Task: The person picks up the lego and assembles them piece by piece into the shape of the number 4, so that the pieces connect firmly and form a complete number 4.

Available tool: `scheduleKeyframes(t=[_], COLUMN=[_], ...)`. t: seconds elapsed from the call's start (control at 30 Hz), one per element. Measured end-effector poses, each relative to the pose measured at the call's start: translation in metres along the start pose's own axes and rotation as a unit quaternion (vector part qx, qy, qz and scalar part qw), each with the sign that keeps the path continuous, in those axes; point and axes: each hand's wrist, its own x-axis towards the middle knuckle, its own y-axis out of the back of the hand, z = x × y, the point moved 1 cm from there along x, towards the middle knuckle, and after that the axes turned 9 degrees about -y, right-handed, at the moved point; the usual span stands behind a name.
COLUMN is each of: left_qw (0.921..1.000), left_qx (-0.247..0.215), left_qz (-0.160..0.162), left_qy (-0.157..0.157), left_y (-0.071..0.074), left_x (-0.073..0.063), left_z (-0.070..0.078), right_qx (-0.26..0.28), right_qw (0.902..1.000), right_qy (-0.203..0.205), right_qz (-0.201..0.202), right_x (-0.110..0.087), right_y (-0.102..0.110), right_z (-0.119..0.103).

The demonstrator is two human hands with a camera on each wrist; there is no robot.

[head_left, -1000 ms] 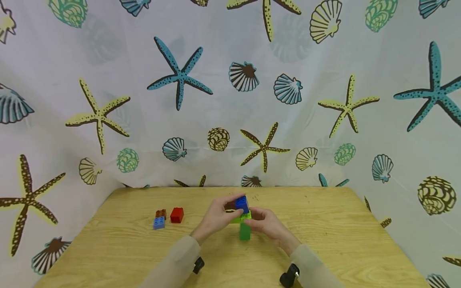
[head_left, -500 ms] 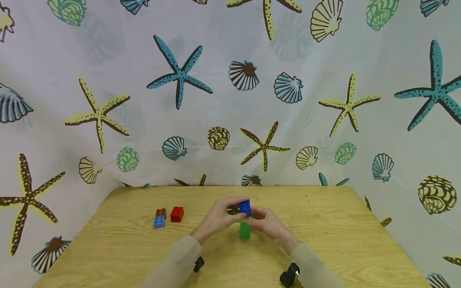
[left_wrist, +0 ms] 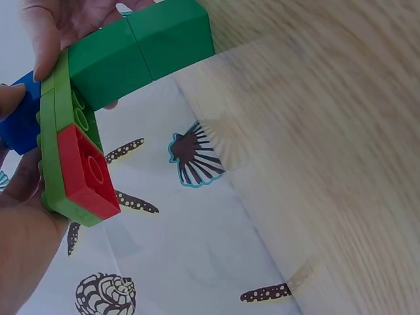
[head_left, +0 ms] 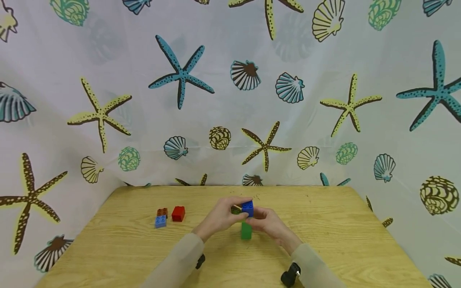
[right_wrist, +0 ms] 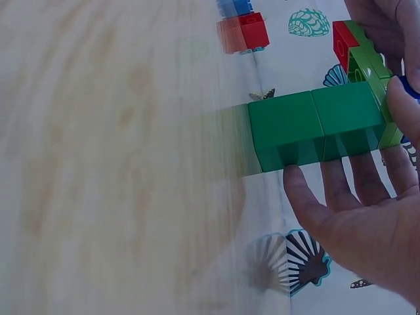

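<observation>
My left hand [head_left: 219, 216] pinches a dark blue toy brick [head_left: 247, 209] between thumb and fingers. The blue brick sits at the top of a toy brick stack. Beneath it runs a layer of lime green bricks [left_wrist: 56, 151], reaching out sideways. A red brick [left_wrist: 85, 174] hangs under the lime layer's outer end. Two green bricks [right_wrist: 315, 125], one above the other, form the stack's upright column. My right hand [head_left: 268, 225] grips the stack from the right, thumb near the lime layer, fingers along the far side of the green column. Part of the lime layer is hidden by my hands.
Left of the hands, a loose red brick [head_left: 178, 213] lies on the wooden table [head_left: 317, 224]. Beside it are a light blue brick [head_left: 160, 221] and a brown brick [head_left: 162, 212], close together. A shell-patterned cloth [head_left: 230, 108] hangs behind the table.
My left hand has moved slightly right and down with the blue brick, which now sits over the top of the column. My right hand has stayed nearly still around the stack.
</observation>
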Motion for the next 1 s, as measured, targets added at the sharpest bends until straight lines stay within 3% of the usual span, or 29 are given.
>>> scheduleKeyframes(t=[0.37, 0.57, 0.8, 1.0], left_qw=[0.9968, 0.9982, 0.999, 0.9983], left_qx=[-0.055, -0.038, -0.021, -0.036], left_qz=[-0.024, -0.018, -0.01, 0.006], left_qy=[0.053, 0.042, 0.037, 0.047], left_y=[0.001, 0.004, 0.004, 0.002], left_x=[0.007, 0.007, 0.006, 0.004], left_z=[-0.006, -0.006, -0.007, -0.007], right_qx=[-0.004, -0.016, 0.007, 0.022], right_qw=[0.9999, 0.9996, 0.9995, 0.9991], right_qy=[0.005, 0.014, 0.018, 0.022], right_qz=[0.009, 0.016, 0.026, 0.029], right_x=[-0.003, -0.005, -0.01, -0.013], right_y=[0.0, -0.001, 0.002, 0.003], right_z=[0.001, -0.004, -0.009, -0.01])
